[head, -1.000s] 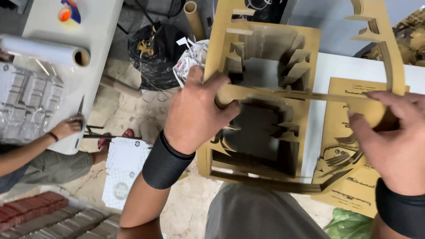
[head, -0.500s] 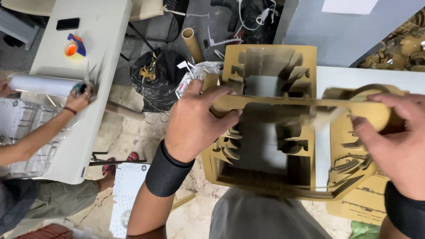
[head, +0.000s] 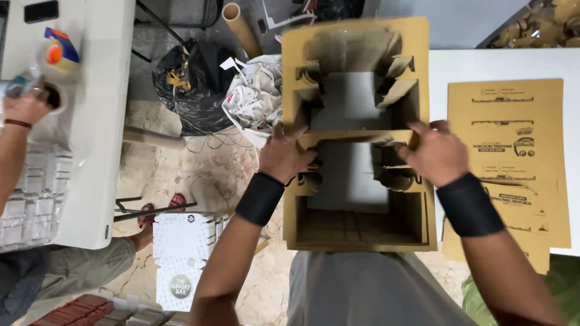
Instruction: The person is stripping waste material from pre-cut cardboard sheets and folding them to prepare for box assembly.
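Box (head: 362, 232): brown cardboard, at the counter's (head: 495, 63) left edge, beside flat sheets (head: 513, 175).
Divider (head: 356, 139): crosses the box's middle.
Left hand (head: 284, 156): fingers gripping the divider's left end.
Right hand (head: 436, 154): fingers gripping its right end.
Advice: press both ends evenly.

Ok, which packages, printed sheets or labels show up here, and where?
Cardboard box: centre, tan, open, held by both hands.
Printed sheets: right, on white table, tan stack, dark markings.
White box: floor lower left, dotted, round dark label.
Tape dispenser: upper left table, blue and orange.
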